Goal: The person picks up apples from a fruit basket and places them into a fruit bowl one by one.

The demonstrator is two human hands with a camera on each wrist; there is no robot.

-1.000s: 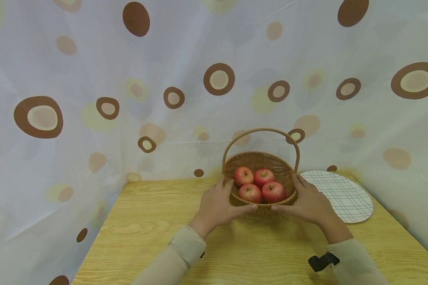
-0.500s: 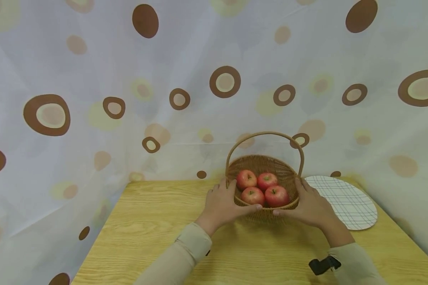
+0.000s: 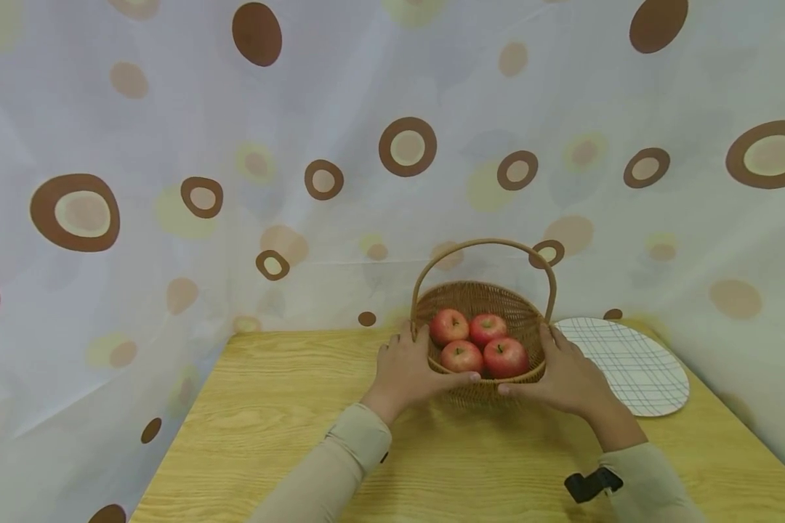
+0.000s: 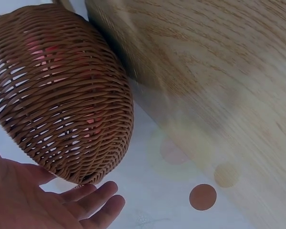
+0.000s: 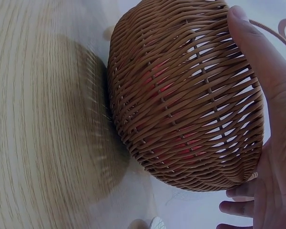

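Observation:
A brown wicker basket (image 3: pixel 471 392) with a tall arched handle (image 3: pixel 487 242) stands upright at the back of the table. Several red apples (image 3: pixel 506 357) lie inside it. My left hand (image 3: pixel 411 374) grips the basket's left end, thumb along the front rim and fingers at the side. At the right end, my right hand (image 3: pixel 572 378) holds the rim the same way, its thumb pointing at the left one. The left wrist view has the left fingers (image 4: pixel 97 200) round the basket's tip. In the right wrist view the right thumb (image 5: pixel 257 45) lies over the rim.
A white oval placemat (image 3: pixel 634 367) with thin dark lines lies just right of the basket, partly behind the right hand. Under everything is a wood-grain table (image 3: pixel 268 407). A patterned cloth (image 3: pixel 340 87) hangs along the back and sides, close behind the basket.
The head view shifts slightly. Both hands keep their hold on the basket, and the basket, apples and placemat show no clear movement on the table.

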